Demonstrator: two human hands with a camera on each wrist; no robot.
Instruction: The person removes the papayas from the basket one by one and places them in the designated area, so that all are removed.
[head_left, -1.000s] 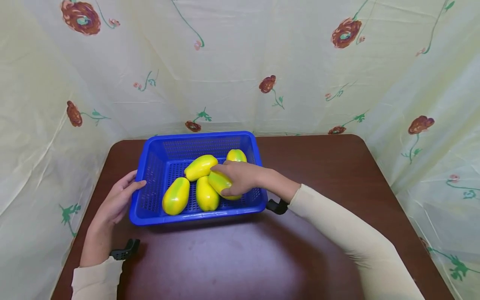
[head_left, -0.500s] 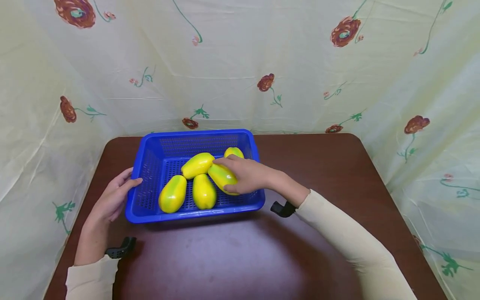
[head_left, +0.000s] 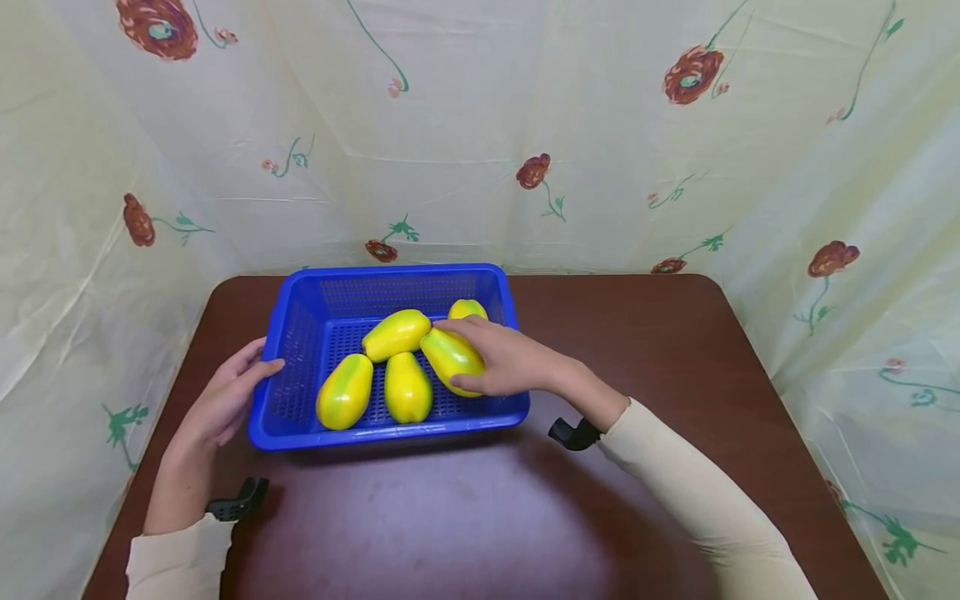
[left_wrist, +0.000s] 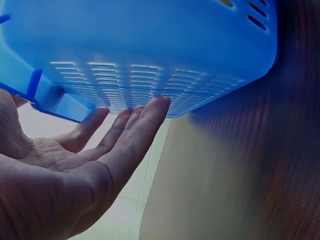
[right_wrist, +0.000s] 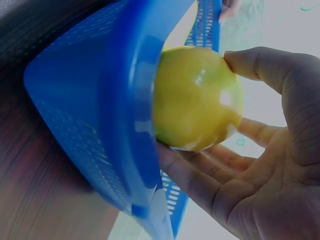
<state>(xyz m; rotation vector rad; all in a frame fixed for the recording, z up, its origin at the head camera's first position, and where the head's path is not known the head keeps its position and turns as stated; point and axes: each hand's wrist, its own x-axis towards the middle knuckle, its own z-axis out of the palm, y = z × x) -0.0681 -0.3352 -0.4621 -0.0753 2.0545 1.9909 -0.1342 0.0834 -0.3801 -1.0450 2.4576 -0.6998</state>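
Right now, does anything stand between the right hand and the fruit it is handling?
Nothing visible: the right hand touches the yellow-green fruit directly. In the right wrist view, the rim of the blue basket hides part of the fruit without separating them.

Room type unclear; looks curtained-off: brown table, flower-patterned cloth hanging on three sides.
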